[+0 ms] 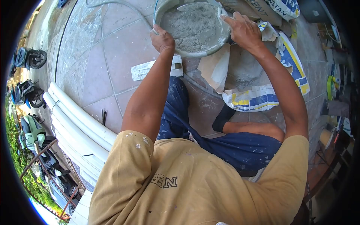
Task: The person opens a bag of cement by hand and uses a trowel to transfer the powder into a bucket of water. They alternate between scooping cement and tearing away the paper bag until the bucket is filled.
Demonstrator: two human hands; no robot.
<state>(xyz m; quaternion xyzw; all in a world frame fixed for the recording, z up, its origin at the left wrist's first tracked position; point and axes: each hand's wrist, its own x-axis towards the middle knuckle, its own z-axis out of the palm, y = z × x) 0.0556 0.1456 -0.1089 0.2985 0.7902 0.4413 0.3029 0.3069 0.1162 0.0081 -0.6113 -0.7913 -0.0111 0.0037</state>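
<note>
A round bucket holds wet grey cement mix at the top of the view. My left hand is closed on its left rim, beside a thin light-blue handle. On the opposite side, my right hand grips the right rim with bent fingers; its fingertips are partly hidden. A pale, curved edge shows in the mix near the far rim, and I cannot make out what it belongs to. Below the bucket, a flat plastering trowel lies on the tiles, partly covered by my left forearm.
A torn cement bag lies right of the bucket, with more cement bags behind. White pipes lie at the left. A grey hose crosses the tiled floor. Motorbikes stand at the far left.
</note>
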